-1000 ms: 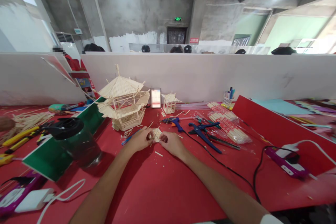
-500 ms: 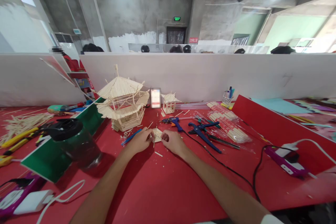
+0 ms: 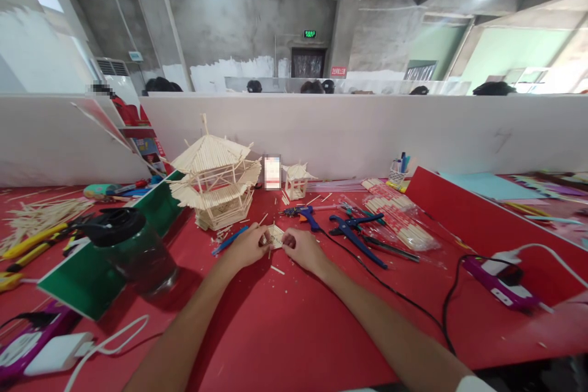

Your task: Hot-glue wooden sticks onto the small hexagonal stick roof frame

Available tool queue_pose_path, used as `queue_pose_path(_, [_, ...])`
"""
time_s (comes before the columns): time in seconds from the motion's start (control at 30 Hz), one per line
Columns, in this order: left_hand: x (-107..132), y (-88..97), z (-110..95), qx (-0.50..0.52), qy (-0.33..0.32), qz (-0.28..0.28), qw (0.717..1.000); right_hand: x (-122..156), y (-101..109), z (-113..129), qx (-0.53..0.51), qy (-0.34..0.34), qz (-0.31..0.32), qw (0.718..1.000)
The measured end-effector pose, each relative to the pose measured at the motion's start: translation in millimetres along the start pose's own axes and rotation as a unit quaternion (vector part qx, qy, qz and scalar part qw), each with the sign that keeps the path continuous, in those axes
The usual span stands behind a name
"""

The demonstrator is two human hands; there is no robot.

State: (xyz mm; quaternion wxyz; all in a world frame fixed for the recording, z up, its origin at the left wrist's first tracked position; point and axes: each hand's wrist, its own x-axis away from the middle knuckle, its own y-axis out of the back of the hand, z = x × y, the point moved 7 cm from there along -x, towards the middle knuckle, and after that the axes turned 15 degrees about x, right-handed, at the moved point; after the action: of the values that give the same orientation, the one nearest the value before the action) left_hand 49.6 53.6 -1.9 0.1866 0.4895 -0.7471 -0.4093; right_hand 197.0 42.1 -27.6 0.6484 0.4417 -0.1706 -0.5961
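Note:
A small flat panel of glued wooden sticks (image 3: 275,236) lies on the red table (image 3: 294,312) between my hands. My left hand (image 3: 247,247) pinches its left edge with fingers closed. At the panel's right edge my right hand (image 3: 302,249) is closed too, fingertips on the sticks. Behind them stands a two-tier stick pagoda (image 3: 215,180), and further right a tiny stick pavilion (image 3: 296,179). A blue glue gun (image 3: 307,215) lies just beyond my right hand.
A dark-lidded jar (image 3: 131,251) and a green board (image 3: 110,257) sit at left. Blue pliers (image 3: 356,234), bagged sticks (image 3: 397,220), a black cable (image 3: 395,294) and a purple device (image 3: 498,285) lie right. A white partition (image 3: 367,131) backs the table; people's heads show behind it.
Both hands stay on the stick panel with only small finger shifts. A person's hand at the far left edge has left the view.

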Motion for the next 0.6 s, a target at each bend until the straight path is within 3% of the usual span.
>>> queue_pose_path(0.27, [1.7, -1.3, -0.4, -0.013, 0.015, -0.005, 1.0, -1.3, 3.1, -1.7, -0.058, 0.011, 0.0, 0.998])
queue_pose_path(0.6, [6.1, -0.6, -8.2, -0.046, 0.019, -0.013, 0.999, -1.7, -0.7, -0.7, -0.032, -0.002, 0.004, 0.999])
